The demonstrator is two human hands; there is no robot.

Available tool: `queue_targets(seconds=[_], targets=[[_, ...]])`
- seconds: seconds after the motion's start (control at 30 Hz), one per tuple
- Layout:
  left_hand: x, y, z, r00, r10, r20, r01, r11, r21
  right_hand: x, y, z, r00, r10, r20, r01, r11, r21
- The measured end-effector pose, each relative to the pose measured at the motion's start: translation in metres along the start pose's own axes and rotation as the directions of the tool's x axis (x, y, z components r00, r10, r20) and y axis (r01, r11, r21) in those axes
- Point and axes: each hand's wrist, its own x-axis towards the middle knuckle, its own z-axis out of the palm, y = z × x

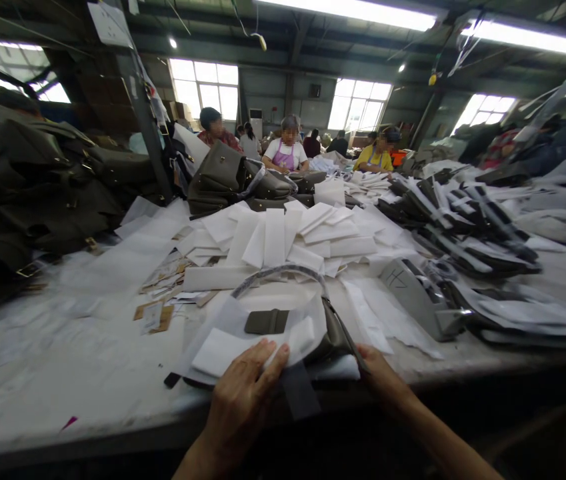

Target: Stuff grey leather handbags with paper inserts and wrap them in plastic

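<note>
A grey-green handbag (335, 333) lies flat at the near edge of the table, its front covered by thin white wrapping paper (223, 350) and its handle wrapped in clear film. My left hand (243, 400) rests on the paper at the bag's near edge, fingers spread and pressing down. My right hand (380, 377) is at the bag's right corner, with its fingers tucked under or behind the bag and hidden. A dark flap (266, 321) shows through the paper.
A heap of folded white paper pieces (283, 240) lies behind the bag. A tape dispenser (420, 300) stands to the right, with wrapped dark straps (463, 227) beyond. Dark handbags (27, 187) are piled at the left. Several people sit at the far end.
</note>
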Motion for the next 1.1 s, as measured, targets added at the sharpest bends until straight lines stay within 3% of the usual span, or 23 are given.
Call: queue_targets(seconds=[0.1,0.23,0.33,0.4,0.47,0.53,0.57,0.6,0.67,0.7,0.77,0.8,0.87,0.93,1.0,1.1], targets=[[0.003,0.008,0.011,1.000,-0.007,-0.002,0.007,0.997,0.083,-0.034,0.012,0.015,0.996,0.082,0.043,-0.086,0.989,0.119],[0.001,0.020,0.021,0.999,0.020,0.045,-0.028,0.986,0.164,-0.055,0.033,0.035,0.998,0.064,0.024,-0.067,0.981,0.184],[-0.004,0.027,0.026,0.997,0.028,0.073,-0.042,0.979,0.199,-0.059,0.054,0.041,0.998,0.063,0.022,-0.066,0.983,0.171],[-0.006,0.030,0.028,0.995,0.044,0.090,-0.063,0.972,0.225,-0.065,0.057,0.038,0.989,0.125,0.082,-0.131,0.989,0.070],[-0.008,0.032,0.029,0.991,0.058,0.121,-0.086,0.966,0.245,-0.075,0.041,0.030,0.949,0.233,0.212,-0.203,0.967,-0.153],[-0.008,0.032,0.028,0.985,0.067,0.156,-0.105,0.962,0.254,-0.087,0.004,0.020,0.882,0.317,0.348,-0.178,0.909,-0.377],[-0.008,0.031,0.027,0.983,0.069,0.169,-0.111,0.961,0.255,-0.090,-0.021,0.017,0.857,0.335,0.392,-0.157,0.894,-0.420],[-0.008,0.031,0.027,0.982,0.071,0.173,-0.114,0.960,0.255,-0.090,-0.047,0.015,0.862,0.292,0.415,-0.115,0.909,-0.401],[-0.008,0.030,0.027,0.983,0.080,0.162,-0.121,0.959,0.258,-0.077,-0.095,0.018,0.920,0.069,0.385,0.098,0.912,-0.398],[-0.008,0.029,0.028,0.985,0.089,0.151,-0.127,0.957,0.261,-0.064,-0.114,0.023,0.938,-0.115,0.328,0.260,0.859,-0.442],[-0.009,0.028,0.029,0.986,0.109,0.130,-0.141,0.953,0.269,-0.027,-0.138,0.036,0.855,-0.444,0.266,0.510,0.630,-0.586],[-0.010,0.028,0.030,0.986,0.116,0.122,-0.145,0.951,0.271,-0.005,-0.142,0.044,0.824,-0.501,0.265,0.533,0.527,-0.662],[-0.011,0.028,0.032,0.987,0.111,0.117,-0.140,0.952,0.273,0.037,-0.139,0.056,0.881,-0.395,0.259,0.426,0.426,-0.798],[-0.012,0.028,0.033,0.988,0.099,0.115,-0.127,0.954,0.271,0.067,-0.127,0.063,0.932,-0.268,0.246,0.341,0.405,-0.848],[-0.012,0.029,0.033,0.990,0.086,0.115,-0.114,0.957,0.267,0.084,-0.114,0.064,0.953,-0.201,0.229,0.294,0.410,-0.863],[-0.012,0.030,0.033,0.990,0.077,0.121,-0.106,0.960,0.259,0.089,-0.101,0.056,0.960,-0.192,0.202,0.266,0.411,-0.872]])
